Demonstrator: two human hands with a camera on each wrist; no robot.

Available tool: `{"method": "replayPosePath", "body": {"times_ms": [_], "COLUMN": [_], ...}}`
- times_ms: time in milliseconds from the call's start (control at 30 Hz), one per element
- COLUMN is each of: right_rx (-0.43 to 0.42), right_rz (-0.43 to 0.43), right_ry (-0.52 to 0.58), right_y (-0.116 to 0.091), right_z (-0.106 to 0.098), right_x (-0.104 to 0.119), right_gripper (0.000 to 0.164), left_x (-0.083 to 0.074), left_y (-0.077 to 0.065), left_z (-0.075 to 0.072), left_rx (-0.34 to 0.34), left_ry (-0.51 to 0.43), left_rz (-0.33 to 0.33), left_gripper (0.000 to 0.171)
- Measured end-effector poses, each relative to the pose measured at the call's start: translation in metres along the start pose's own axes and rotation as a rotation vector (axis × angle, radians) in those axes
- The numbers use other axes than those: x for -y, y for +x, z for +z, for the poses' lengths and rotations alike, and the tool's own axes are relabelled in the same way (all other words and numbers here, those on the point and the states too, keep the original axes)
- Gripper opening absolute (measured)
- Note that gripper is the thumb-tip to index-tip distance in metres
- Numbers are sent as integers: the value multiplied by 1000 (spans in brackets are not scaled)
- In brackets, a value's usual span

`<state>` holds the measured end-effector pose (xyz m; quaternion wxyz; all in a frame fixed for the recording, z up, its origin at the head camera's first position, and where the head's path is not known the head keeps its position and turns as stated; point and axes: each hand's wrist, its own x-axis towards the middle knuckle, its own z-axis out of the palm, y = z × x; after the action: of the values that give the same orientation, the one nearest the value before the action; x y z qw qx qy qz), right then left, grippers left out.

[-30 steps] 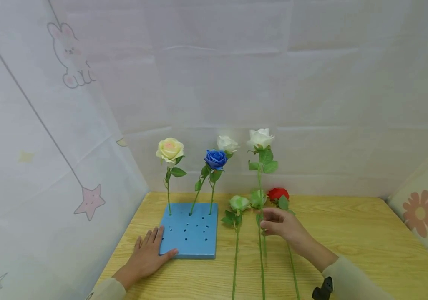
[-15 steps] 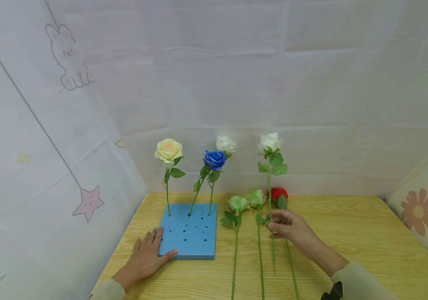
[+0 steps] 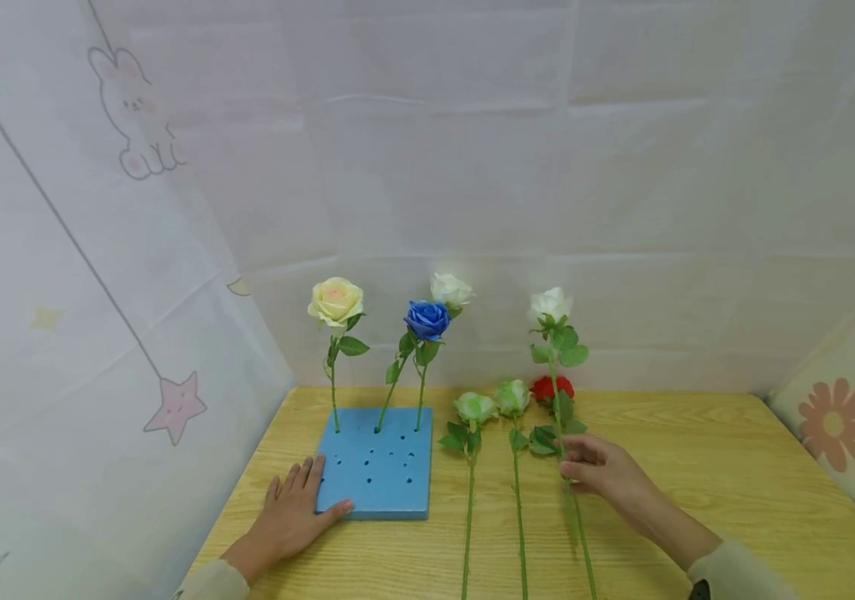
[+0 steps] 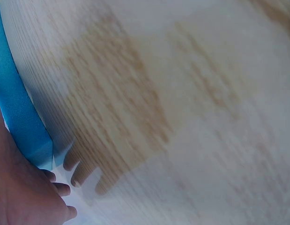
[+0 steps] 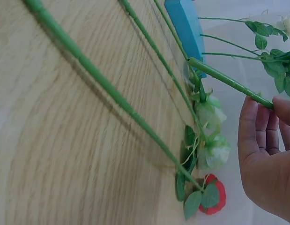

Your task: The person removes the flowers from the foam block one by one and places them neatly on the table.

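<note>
My right hand [image 3: 611, 483] pinches the stem of a white rose [image 3: 551, 306], which stands roughly upright over the table. In the right wrist view the cut lower end of that stem [image 5: 229, 82] pokes out past the thumb and fingers. My left hand [image 3: 292, 512] lies with straight fingers along the left side of a blue foam block [image 3: 390, 496], the thumb at its front edge. Pushed into holes along the block's back are a pale yellow rose [image 3: 335, 302], a blue rose [image 3: 427, 320] and a second white rose [image 3: 452, 288].
Two pale green roses [image 3: 476, 407] and a red rose [image 3: 544, 387] lie on the wooden table [image 3: 697, 467], right of the block, stems toward me. Several more holes dot the block. White cloth [image 3: 622, 183] hangs behind and at both sides.
The right hand has carried the white rose rightward and a little lower, from over the green roses to over the red one. The left hand has stayed at the block.
</note>
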<state>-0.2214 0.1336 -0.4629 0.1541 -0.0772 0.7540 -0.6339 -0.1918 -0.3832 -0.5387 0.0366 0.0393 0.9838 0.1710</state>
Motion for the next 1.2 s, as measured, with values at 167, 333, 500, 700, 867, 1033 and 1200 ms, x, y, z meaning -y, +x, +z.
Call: {"method": "replayPosePath", "body": {"times_ms": [167,333,500,700,867,1033,1200], "right_rx": [-27,-23,-16,-2,1,12,27], "right_rz": [17,37,62,96,119,148,178], "right_ry": [18,17,-4,-19,-40,-49,-48], "right_y": [-6,-12,-18,-25,-30,-34,-38], "right_z": [-8,-16,-24,-33,-39,-46,-50], "right_x": [-8,-14,-20,-28,-36,-42,-48], "right_gripper": [66,71,71,67,66,66,68], "left_x": [1,1,0,-3,-4,-5,-5], "left_y": [0,-1,-1,-2,-2,-3,-3], "left_z": [-1,-2,-2,-3,-4,-4,-4], "left_rx": [3,-5,-8,-7,-5,-3,-9], "left_ry": [-5,5,12,10,14,15,13], "left_rz": [-1,3,1,-1,-5,-8,-3], "left_gripper": [108,108,108,108,109,109,109]}}
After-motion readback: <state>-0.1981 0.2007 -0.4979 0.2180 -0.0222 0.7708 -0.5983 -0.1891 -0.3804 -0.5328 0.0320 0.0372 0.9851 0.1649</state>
